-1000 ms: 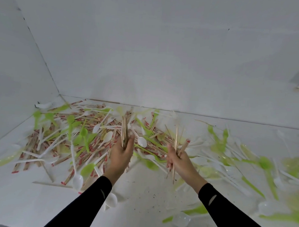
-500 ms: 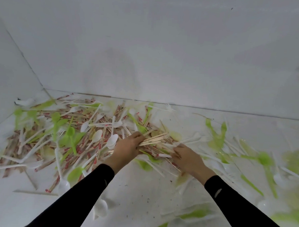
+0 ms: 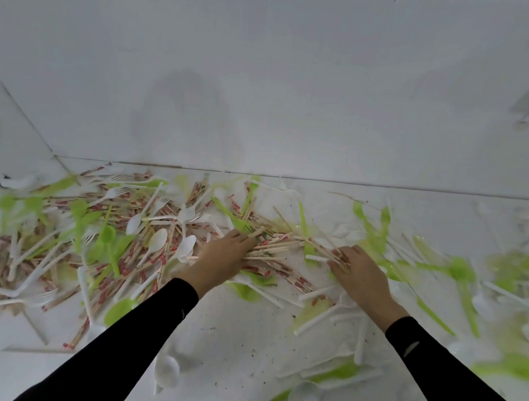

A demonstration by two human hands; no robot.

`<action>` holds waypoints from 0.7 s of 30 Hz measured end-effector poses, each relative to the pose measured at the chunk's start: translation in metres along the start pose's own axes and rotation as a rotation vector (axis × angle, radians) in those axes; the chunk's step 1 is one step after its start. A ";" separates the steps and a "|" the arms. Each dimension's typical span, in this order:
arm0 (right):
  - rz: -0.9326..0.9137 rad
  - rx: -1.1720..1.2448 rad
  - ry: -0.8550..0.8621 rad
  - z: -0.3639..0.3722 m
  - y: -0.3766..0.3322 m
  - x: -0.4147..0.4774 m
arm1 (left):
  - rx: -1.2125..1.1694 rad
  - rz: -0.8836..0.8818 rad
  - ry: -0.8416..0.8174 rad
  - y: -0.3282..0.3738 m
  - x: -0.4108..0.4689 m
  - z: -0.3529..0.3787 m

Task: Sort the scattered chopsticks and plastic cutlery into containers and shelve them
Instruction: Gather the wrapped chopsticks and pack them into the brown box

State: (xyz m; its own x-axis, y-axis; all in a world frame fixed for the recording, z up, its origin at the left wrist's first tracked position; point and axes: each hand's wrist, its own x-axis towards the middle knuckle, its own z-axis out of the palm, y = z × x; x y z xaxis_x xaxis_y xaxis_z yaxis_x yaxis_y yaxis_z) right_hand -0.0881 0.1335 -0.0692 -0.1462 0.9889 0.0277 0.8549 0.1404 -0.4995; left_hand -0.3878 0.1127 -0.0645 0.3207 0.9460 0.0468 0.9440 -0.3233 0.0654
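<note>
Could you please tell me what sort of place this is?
Probably a staged sorting set-up rather than a kitchen: a bare, speckled white surface boxed in by plain white walls, strewn with chopsticks and white and green plastic cutlery.

Left hand [image 3: 221, 259] curled — right hand [image 3: 358, 272] flat.
</note>
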 end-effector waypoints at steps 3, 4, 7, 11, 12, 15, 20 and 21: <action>0.040 0.105 -0.168 0.009 -0.017 -0.007 | 0.035 -0.079 -0.065 0.003 0.001 -0.001; 0.069 0.195 -0.202 0.011 -0.021 -0.009 | 0.035 -0.100 -0.083 0.003 0.000 -0.003; 0.113 0.251 -0.268 0.015 -0.032 -0.016 | 0.067 -0.110 -0.134 0.000 -0.002 -0.004; 0.101 0.046 -0.323 0.019 -0.045 -0.021 | 0.125 -0.066 -0.119 -0.002 -0.005 0.001; 0.085 -0.026 -0.317 0.021 -0.046 -0.022 | 0.116 -0.060 -0.108 -0.003 -0.006 0.004; 0.023 -0.122 -0.261 0.025 -0.047 -0.024 | 0.059 -0.028 -0.018 -0.006 -0.011 0.004; 0.024 -0.189 -0.259 0.020 -0.046 -0.020 | -0.317 -0.134 0.224 -0.015 -0.017 -0.010; 0.016 -0.199 -0.264 0.019 -0.046 -0.020 | -0.410 -0.175 0.260 -0.015 -0.017 -0.015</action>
State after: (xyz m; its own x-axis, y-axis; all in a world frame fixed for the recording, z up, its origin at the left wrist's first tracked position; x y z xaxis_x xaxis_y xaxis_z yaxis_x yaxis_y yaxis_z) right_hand -0.1335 0.1065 -0.0629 -0.2341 0.9477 -0.2169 0.9348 0.1580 -0.3182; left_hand -0.4088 0.1017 -0.0514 0.0820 0.9664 0.2437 0.8574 -0.1931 0.4770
